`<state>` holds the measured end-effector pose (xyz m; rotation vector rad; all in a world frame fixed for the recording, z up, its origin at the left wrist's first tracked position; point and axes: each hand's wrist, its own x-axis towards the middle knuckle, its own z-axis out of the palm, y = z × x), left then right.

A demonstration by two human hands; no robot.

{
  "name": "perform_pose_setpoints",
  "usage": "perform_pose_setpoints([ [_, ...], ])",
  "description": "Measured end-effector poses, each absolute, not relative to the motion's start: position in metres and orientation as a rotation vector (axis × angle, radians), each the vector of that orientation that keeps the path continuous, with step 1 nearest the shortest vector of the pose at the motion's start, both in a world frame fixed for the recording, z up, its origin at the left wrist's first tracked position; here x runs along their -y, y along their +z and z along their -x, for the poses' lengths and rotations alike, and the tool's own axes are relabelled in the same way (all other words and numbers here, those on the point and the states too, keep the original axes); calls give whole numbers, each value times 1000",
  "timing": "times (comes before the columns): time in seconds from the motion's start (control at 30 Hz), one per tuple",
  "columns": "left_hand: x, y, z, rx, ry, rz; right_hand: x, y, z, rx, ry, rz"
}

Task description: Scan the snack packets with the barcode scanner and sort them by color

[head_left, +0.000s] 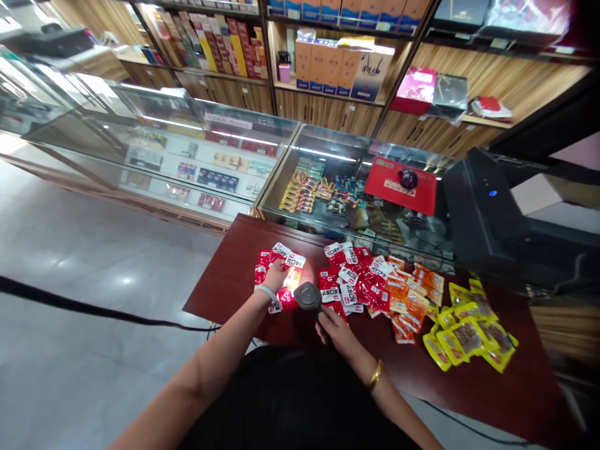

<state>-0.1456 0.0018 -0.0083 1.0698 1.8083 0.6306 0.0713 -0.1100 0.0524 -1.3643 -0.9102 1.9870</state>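
My right hand (338,330) is wrapped round the handle of a black barcode scanner (308,296). The scanner's head points away from me, and reddish light falls on a red snack packet (296,275) just beyond it. Fingers of my left hand (275,276) are closed on that packet, over a small pile of similar red packets (262,259) at the table's left. Right of the scanner lies a bigger heap of red-and-white packets (363,281). Beside it are orange packets (410,300), then yellow packets (469,334) farther right.
The packets rest on a dark red wooden table (220,275). Behind it stands a glass display counter (281,169) with a red mat (382,181) on top. A black machine (482,206) stands at the right. Shelves with boxes (328,65) line the back. A dark cable (94,307) crosses at left.
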Motion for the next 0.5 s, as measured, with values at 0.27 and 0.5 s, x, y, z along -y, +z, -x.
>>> perform_pose_setpoints([
  [0.27,22,-4,188,-2214,348,-1420,117,53,-82,821,1942,1437],
  [0.5,27,10,141,-2208,258,-1831,123,62,-103,690,1813,1459],
])
